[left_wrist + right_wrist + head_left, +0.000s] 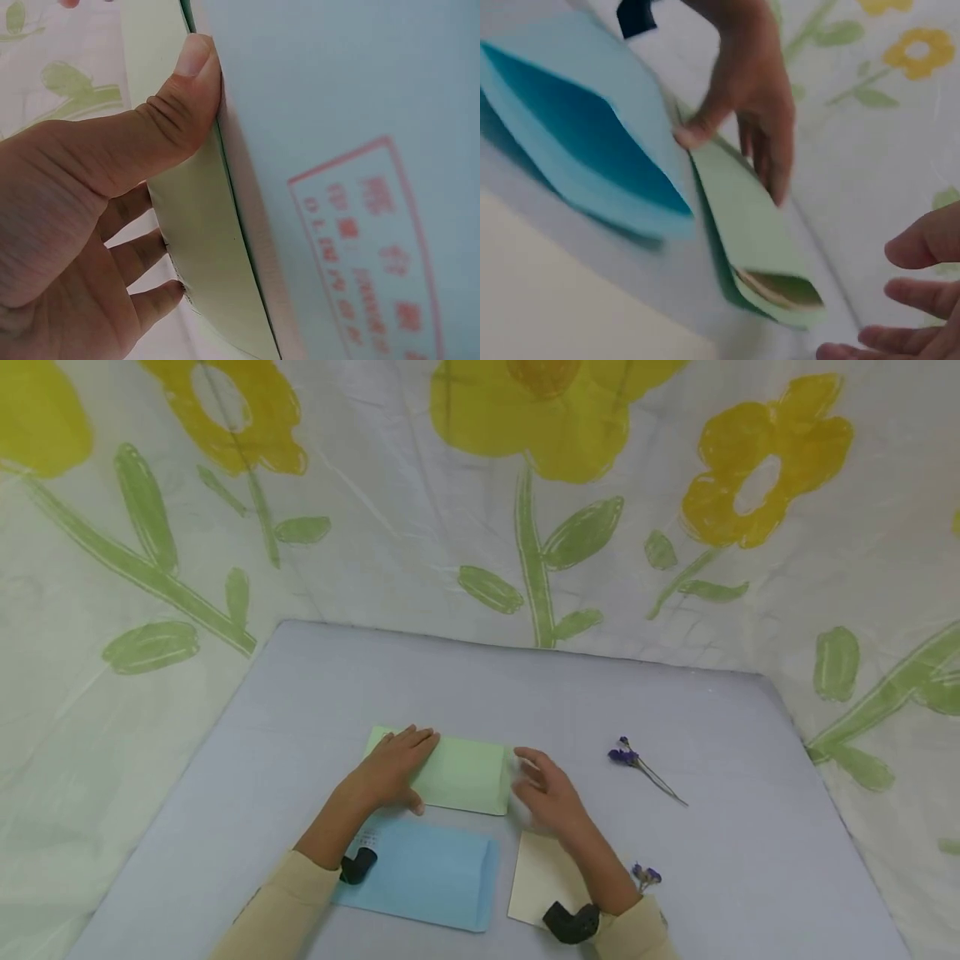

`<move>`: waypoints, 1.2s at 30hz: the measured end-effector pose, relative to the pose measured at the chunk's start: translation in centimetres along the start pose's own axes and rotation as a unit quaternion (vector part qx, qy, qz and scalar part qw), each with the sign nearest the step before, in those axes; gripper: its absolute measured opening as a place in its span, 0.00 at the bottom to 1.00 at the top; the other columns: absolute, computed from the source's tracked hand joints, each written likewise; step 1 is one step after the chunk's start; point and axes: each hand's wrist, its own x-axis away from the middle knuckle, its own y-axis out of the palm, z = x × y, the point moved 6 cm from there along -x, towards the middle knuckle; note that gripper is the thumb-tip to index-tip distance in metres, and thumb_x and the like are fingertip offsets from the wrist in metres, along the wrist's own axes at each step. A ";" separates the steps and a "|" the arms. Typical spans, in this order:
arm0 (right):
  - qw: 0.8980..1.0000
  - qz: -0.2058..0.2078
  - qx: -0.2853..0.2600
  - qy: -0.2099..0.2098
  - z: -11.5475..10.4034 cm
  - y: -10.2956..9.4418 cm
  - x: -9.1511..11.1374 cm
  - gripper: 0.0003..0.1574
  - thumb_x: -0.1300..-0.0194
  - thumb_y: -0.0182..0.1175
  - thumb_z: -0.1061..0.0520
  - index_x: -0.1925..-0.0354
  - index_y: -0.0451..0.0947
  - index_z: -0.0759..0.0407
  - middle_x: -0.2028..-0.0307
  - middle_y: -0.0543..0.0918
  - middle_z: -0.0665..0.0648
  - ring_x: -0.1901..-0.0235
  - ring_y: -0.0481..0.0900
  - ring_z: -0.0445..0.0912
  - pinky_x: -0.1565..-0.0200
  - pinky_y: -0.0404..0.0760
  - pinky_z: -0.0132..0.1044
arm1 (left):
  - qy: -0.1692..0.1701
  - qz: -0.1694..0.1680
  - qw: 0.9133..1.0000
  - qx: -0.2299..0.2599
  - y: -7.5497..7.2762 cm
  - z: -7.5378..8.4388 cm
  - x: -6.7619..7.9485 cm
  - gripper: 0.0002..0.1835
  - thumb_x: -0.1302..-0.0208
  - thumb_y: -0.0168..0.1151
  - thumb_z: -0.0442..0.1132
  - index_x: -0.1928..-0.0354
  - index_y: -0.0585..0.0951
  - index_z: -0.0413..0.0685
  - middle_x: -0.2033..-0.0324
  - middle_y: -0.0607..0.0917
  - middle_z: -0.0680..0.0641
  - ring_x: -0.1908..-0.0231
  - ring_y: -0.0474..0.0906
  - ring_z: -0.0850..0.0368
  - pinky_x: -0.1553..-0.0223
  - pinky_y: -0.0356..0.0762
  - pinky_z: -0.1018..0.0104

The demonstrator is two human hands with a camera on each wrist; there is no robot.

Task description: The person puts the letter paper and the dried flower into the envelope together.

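Note:
A light green envelope (465, 772) lies on the grey table, its mouth to the right. My left hand (393, 768) spans its left part, thumb at the near edge and fingertips at the far edge, gripping it across. In the right wrist view the mouth gapes a little, and a tan edge of a sheet (769, 289) shows inside. Just off that mouth, my right hand (547, 793) is blurred, its fingers loosely bent and holding nothing. A blue envelope (420, 872) sits nearer to me, below the left wrist; its mouth stands open in the right wrist view.
A cream rectangle of paper (543, 877) lies under the right forearm. Dried purple flowers (624, 757) on a thin stem are to the right, with another purple sprig (647, 877) beside the right sleeve. A white sheet with painted yellow flowers (528, 418) hangs behind the table (525, 685).

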 end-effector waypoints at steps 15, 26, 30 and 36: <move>0.863 0.024 0.504 0.009 1.7 -12.2 -2.7 0.24 0.38 0.58 0.69 0.42 0.76 0.71 0.46 0.77 0.76 0.49 0.77 0.71 0.51 0.79 0.62 | 0.002 0.004 1.000 0.006 0.3 0.0 0.0 0.59 0.59 0.84 0.43 0.26 0.61 0.33 0.28 0.63 0.35 0.27 0.53 0.35 0.30 0.51 0.35; 0.885 0.026 0.465 -0.012 0.4 -12.9 -2.5 0.23 0.36 0.60 0.68 0.43 0.77 0.70 0.51 0.81 0.72 0.50 0.80 0.65 0.51 0.80 0.59 | 0.004 0.007 1.000 -0.001 0.3 -0.2 0.0 0.59 0.59 0.84 0.44 0.26 0.61 0.33 0.28 0.63 0.35 0.27 0.53 0.35 0.30 0.52 0.35; 0.932 0.040 0.359 -0.021 -0.6 -14.3 -2.2 0.26 0.35 0.62 0.64 0.40 0.75 0.68 0.49 0.82 0.70 0.53 0.82 0.62 0.56 0.83 0.55 | 0.004 0.006 1.000 -0.005 0.3 -0.1 0.0 0.59 0.59 0.84 0.45 0.26 0.61 0.33 0.28 0.63 0.35 0.27 0.53 0.35 0.30 0.52 0.35; 0.998 0.043 0.047 0.013 -0.3 -15.7 -1.6 0.30 0.29 0.58 0.65 0.32 0.64 0.70 0.43 0.72 0.75 0.53 0.83 0.51 0.52 0.85 0.44 | 0.002 0.008 1.000 -0.008 0.3 0.0 0.1 0.59 0.59 0.84 0.45 0.26 0.61 0.33 0.28 0.63 0.35 0.27 0.53 0.35 0.30 0.52 0.35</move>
